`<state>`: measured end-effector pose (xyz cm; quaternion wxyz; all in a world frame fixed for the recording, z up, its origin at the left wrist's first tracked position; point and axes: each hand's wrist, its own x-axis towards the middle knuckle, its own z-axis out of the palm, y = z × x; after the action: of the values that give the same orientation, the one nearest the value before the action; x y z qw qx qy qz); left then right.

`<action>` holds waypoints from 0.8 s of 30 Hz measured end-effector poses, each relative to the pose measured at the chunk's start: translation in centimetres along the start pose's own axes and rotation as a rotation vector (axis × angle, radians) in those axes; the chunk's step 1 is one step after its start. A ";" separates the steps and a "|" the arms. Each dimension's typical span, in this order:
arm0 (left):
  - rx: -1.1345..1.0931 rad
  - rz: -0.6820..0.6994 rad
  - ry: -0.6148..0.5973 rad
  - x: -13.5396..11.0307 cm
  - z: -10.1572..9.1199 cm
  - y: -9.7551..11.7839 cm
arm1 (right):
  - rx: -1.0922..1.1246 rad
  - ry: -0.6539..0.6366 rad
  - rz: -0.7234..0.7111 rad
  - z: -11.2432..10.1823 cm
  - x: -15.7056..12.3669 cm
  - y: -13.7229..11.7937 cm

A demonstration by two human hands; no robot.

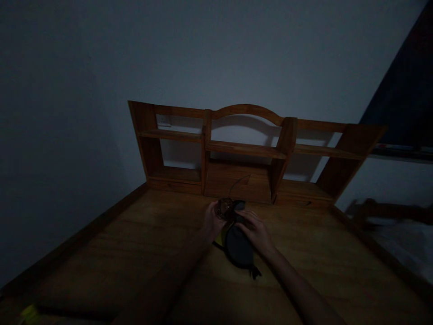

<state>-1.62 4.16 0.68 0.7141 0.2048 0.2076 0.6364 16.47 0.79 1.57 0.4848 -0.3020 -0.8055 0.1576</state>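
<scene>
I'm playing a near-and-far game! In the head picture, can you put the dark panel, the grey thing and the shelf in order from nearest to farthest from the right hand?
From the right hand:
1. The grey thing: right at the hand, touching it.
2. The shelf: at the back of the desk.
3. The dark panel: upper right, past the shelf.
</scene>
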 end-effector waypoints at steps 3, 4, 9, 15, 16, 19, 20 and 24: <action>-0.028 0.032 -0.015 0.2 0.1 -0.2 | -0.023 -0.065 -0.037 0.3 0.0 -0.3; -0.032 0.020 -0.028 0.1 0.1 -0.2 | -0.032 -0.081 -0.043 0.2 0.0 -0.4; -0.050 -0.091 -0.067 -0.1 0.0 -0.1 | -0.054 -0.111 -0.047 -0.3 0.0 -0.7; -0.014 0.007 -0.043 -0.1 0.1 -0.2 | -0.113 -0.166 -0.116 -0.1 0.0 -1.7; -0.002 0.027 -0.052 -0.2 0.1 -0.3 | -0.124 -0.171 -0.119 0.0 0.0 -1.9; 0.018 0.069 -0.081 -0.3 0.3 -0.3 | -0.159 -0.184 -0.118 0.3 0.0 -2.3; 0.021 0.081 -0.081 -0.3 0.3 -0.4 | -0.172 -0.190 -0.123 0.3 0.0 -2.3; 0.022 0.053 -0.068 0.0 0.1 -0.4 | -0.228 -0.210 -0.147 0.7 -0.1 -1.8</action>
<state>-1.24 4.08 0.57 0.7013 0.2397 0.1849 0.6454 15.24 -0.58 2.14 0.3708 -0.2773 -0.8843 0.0599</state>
